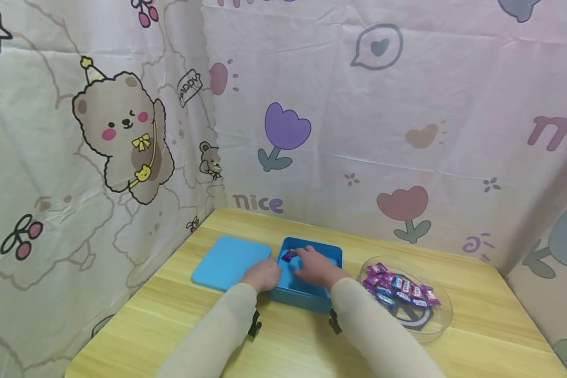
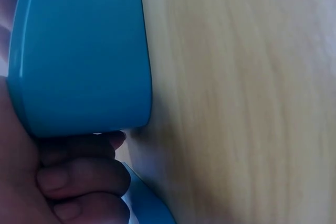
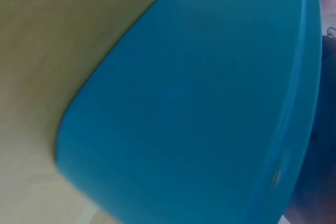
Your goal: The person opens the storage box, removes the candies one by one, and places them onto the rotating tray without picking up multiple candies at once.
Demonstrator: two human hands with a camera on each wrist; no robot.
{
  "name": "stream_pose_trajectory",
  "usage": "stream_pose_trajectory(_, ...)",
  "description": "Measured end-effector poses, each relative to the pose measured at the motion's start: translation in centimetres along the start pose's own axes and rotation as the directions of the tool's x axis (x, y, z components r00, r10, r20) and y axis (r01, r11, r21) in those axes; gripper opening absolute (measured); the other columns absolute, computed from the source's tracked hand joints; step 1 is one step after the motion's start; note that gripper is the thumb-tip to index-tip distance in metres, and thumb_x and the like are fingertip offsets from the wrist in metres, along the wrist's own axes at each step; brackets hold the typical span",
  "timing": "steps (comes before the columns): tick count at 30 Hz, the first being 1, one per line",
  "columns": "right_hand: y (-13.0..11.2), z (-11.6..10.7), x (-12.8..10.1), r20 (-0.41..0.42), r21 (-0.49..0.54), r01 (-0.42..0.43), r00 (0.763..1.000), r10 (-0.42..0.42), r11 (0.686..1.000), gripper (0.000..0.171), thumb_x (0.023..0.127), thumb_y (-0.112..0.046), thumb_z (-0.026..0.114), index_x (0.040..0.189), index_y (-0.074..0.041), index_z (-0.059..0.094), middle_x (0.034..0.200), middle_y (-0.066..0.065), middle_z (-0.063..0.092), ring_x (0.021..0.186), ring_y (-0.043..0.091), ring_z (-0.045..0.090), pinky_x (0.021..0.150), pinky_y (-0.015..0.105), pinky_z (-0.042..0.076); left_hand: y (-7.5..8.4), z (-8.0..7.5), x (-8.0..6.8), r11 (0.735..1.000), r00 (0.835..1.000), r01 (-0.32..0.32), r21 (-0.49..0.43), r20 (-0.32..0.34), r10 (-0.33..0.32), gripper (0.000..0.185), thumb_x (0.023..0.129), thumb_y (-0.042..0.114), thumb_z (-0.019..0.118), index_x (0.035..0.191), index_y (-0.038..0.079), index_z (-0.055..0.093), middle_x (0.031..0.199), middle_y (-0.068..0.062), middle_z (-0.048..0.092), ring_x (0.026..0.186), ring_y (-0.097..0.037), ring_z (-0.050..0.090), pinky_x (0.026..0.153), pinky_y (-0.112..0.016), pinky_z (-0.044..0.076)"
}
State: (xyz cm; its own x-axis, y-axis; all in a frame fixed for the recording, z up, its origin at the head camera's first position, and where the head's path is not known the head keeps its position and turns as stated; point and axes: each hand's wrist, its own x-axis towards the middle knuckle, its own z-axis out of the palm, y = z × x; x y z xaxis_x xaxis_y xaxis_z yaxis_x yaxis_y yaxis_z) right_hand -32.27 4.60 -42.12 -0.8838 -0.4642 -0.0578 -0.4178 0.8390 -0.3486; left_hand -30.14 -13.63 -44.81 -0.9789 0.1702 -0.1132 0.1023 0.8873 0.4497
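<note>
A blue open box (image 1: 300, 300) stands on the table. My left hand (image 1: 263, 274) grips its left wall; in the left wrist view the curled fingers (image 2: 86, 177) lie against the outside of the box (image 2: 84, 56). Inside the box, near its back left corner, is a small candy in a purple wrapper (image 1: 289, 255). My right hand (image 1: 317, 266) reaches over the front right into the box, thumb and forefinger spread apart, the forefinger's tip right beside the candy. In the right wrist view the box's outer wall (image 3: 184, 98) hides most of that hand.
A light blue lid (image 1: 227, 262) lies flat to the left of the box. To the right stands a clear round dish (image 1: 446, 320) with several purple and blue wrapped candies (image 1: 406, 289). Behind the wooden table (image 1: 283, 346) hangs a printed curtain (image 1: 331, 157).
</note>
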Motion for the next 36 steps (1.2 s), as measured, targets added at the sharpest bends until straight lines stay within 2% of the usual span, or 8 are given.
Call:
stream_pose_trajectory(5,-0.8,0.5,1.1,0.030,-0.003,-0.045,0.999,0.045,0.999,0.057,0.097,-0.028,0.066,0.150,-0.014,0.048,0.145,0.017,0.045,0.119,0.034,0.058,0.099,0.056,0.047,0.2,-0.1,0.0,1.000,1.000,-0.004,0.007,-0.002,0.004,0.034,0.107,0.022,0.041,0.116,0.000,0.065,0.124,-0.013,0.063,0.096,-0.026,0.058,0.091,-0.049,0.049)
stream_pose_trajectory(10,-1.0,1.6,2.1,0.038,-0.049,-0.073,0.996,0.075,0.996,0.059,0.097,-0.028,0.066,0.151,-0.016,0.047,0.153,0.016,0.040,0.128,0.036,0.054,0.101,0.055,0.045,0.0,0.2,0.0,1.000,1.000,-0.030,0.001,0.002,0.030,0.031,0.106,0.021,0.040,0.094,0.006,0.064,0.105,-0.009,0.061,0.081,-0.025,0.053,0.078,-0.044,0.047)
stream_pose_trajectory(12,-1.1,1.9,2.4,0.028,-0.074,-0.087,0.996,0.089,0.993,0.061,0.096,-0.027,0.066,0.153,-0.017,0.045,0.155,0.015,0.039,0.132,0.037,0.051,0.103,0.055,0.044,0.0,0.3,-0.1,0.999,0.999,-0.033,-0.001,-0.001,0.033,0.031,0.106,0.020,0.040,0.096,0.004,0.065,0.107,-0.010,0.062,0.082,-0.026,0.054,0.078,-0.044,0.047)
stream_pose_trajectory(18,-1.5,2.0,3.0,0.017,-0.124,-0.128,0.991,0.131,0.984,0.060,0.098,-0.026,0.065,0.154,-0.020,0.044,0.156,0.014,0.040,0.134,0.037,0.049,0.106,0.055,0.040,0.1,0.2,-0.1,1.000,1.000,-0.019,0.008,0.000,0.019,0.036,0.107,0.022,0.041,0.122,-0.001,0.064,0.127,-0.015,0.062,0.098,-0.027,0.059,0.090,-0.048,0.049)
stream_pose_trajectory(25,-1.9,2.0,3.3,0.013,-0.170,-0.143,0.989,0.147,0.975,0.054,0.101,-0.028,0.062,0.152,-0.020,0.048,0.150,0.014,0.047,0.132,0.035,0.052,0.105,0.054,0.042,0.3,-0.1,-0.1,1.000,1.000,-0.001,0.006,0.012,0.001,0.036,0.108,0.022,0.041,0.125,-0.001,0.063,0.127,-0.014,0.061,0.093,-0.027,0.057,0.083,-0.045,0.047)
stream_pose_trajectory(28,-1.9,2.0,3.3,0.007,-0.210,-0.121,0.992,0.125,0.970,0.049,0.101,-0.029,0.061,0.149,-0.018,0.053,0.146,0.013,0.053,0.128,0.033,0.055,0.104,0.052,0.044,0.2,0.0,-0.2,1.000,1.000,-0.004,0.012,0.014,0.004,0.036,0.108,0.022,0.041,0.124,-0.001,0.064,0.128,-0.014,0.062,0.093,-0.027,0.057,0.083,-0.045,0.047)
stream_pose_trajectory(31,-1.9,1.9,3.3,-0.003,-0.230,-0.099,0.995,0.101,0.968,0.043,0.101,-0.027,0.063,0.142,-0.016,0.060,0.133,0.012,0.061,0.118,0.029,0.061,0.101,0.049,0.047,0.2,0.0,-0.2,1.000,1.000,-0.006,0.025,0.013,0.005,0.038,0.108,0.023,0.039,0.124,-0.001,0.064,0.130,-0.014,0.061,0.095,-0.026,0.057,0.086,-0.045,0.048)
stream_pose_trajectory(36,-1.5,1.9,3.4,-0.008,-0.180,-0.098,0.995,0.098,0.979,0.021,0.099,-0.026,0.066,0.114,-0.013,0.072,0.099,0.005,0.065,0.090,0.022,0.059,0.094,0.044,0.051,0.2,-0.1,-0.3,0.999,1.000,-0.013,0.043,0.000,0.013,0.033,0.107,0.022,0.040,0.110,0.001,0.066,0.113,-0.011,0.064,0.087,-0.025,0.055,0.082,-0.044,0.048)
